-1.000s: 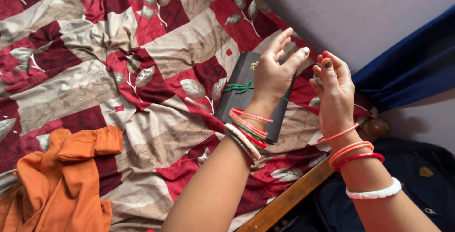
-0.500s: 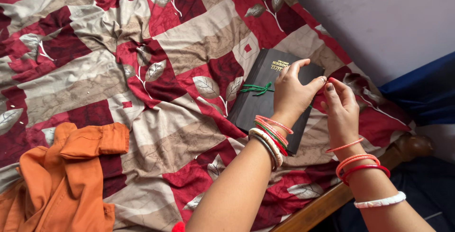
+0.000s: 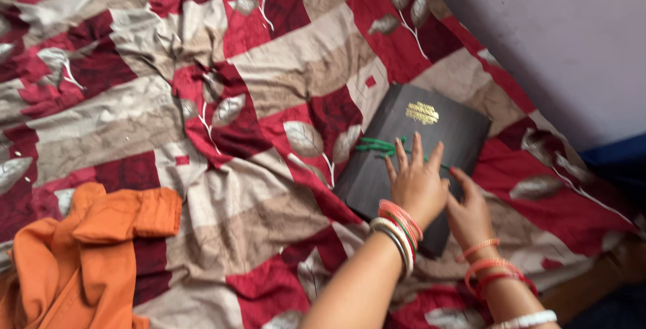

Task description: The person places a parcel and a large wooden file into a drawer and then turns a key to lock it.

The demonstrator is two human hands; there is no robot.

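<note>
Both hands lay flat and open, gripping nothing, the left hand and right hand pressing the near half of the black book with its green cord on the patchwork bedsheet; taking hold of it seemed due.

One view only, head-worn. It looks steeply down from above the near edge of the bed, facing across the patterned bedcover toward the pale wall along the bed's far right edge. Range is close: both forearms enter from the bottom of the frame and fill the lower right. The frame is slightly tilted, so the bed's right edge runs diagonally. No second view to compare.
</note>
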